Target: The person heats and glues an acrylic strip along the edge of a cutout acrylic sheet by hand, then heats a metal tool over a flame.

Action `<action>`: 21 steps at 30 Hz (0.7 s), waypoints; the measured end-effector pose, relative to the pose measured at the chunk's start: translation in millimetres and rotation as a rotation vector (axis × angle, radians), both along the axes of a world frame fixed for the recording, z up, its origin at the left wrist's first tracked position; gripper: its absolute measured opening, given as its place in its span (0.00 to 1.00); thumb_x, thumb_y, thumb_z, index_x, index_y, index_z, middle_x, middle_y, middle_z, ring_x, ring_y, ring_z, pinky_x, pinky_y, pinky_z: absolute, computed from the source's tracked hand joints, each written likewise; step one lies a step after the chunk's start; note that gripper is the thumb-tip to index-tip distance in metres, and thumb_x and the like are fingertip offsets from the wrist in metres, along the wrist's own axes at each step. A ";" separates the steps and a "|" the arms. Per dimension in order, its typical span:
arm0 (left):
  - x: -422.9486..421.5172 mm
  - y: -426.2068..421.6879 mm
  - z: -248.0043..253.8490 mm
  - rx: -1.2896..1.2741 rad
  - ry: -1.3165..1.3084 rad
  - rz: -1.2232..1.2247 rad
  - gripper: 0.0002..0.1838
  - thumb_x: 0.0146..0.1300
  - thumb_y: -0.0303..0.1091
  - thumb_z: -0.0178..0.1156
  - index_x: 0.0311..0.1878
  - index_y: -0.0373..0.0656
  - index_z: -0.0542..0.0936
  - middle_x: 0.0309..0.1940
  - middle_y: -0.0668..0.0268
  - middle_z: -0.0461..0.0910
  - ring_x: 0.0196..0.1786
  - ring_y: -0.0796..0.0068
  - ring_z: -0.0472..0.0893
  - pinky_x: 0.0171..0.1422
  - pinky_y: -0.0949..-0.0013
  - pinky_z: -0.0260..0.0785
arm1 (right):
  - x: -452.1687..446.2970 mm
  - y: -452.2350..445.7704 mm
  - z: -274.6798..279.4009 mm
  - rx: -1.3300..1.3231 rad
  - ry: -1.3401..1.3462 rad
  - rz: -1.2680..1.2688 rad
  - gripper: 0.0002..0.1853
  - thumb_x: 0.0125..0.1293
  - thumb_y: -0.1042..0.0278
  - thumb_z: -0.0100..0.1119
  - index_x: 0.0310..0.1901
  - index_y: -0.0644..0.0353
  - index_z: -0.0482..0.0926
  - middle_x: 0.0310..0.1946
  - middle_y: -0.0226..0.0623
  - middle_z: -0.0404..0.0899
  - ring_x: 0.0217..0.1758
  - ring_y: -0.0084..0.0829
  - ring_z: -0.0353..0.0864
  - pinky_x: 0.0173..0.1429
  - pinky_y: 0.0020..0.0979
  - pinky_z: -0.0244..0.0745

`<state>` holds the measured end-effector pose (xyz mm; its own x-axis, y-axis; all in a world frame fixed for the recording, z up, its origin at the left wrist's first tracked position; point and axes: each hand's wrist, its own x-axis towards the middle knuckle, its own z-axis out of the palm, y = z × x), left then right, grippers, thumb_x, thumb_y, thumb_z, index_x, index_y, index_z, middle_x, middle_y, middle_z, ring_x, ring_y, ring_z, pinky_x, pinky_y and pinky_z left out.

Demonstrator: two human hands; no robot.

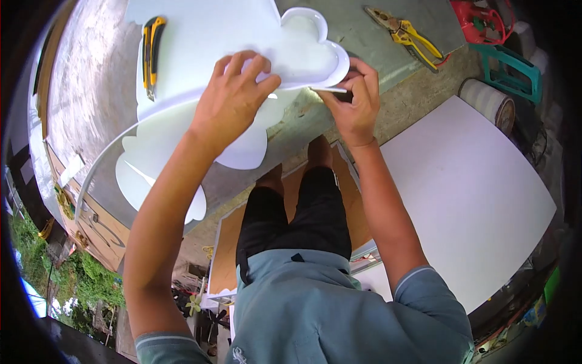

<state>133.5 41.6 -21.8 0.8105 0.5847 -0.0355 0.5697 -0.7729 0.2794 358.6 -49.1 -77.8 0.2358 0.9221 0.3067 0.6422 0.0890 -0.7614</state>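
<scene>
A white cloud-shaped piece [297, 57] with a raised rim along its scalloped edge lies at the top of the head view. From its near side a long thin white strip [112, 147] curves away to the lower left. My left hand [233, 91] bends its fingers over the strip at the near edge; its fingertips are partly hidden behind the rim. At the right end, my right hand [356, 100] pinches the strip between thumb and fingers. A yellow and black utility knife [151, 54] lies on the white sheet, left of my left hand.
Yellow-handled pliers [406, 35] rest on the grey table [364, 51] at the upper right. White scalloped cut-outs [245, 148] lie under the strip. A large white sheet [467, 194] stands at right, near a teal stool [509, 73] and a roll [490, 104].
</scene>
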 end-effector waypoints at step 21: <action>6.8 4.9 8.0 -0.140 0.059 0.048 0.19 0.49 0.16 0.60 0.45 0.46 0.79 0.51 0.63 0.75 0.67 0.55 0.72 0.71 0.49 0.63 | 5.9 1.0 9.6 -0.138 0.149 0.068 0.13 0.51 0.82 0.76 0.33 0.63 0.78 0.58 0.45 0.75 0.44 0.32 0.84 0.49 0.31 0.80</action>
<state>140.3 46.5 -13.7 0.7760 0.6085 -0.1660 0.6235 -0.7004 0.3473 364.5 -48.1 -68.2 0.2044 0.9684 0.1431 0.5178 0.0171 -0.8553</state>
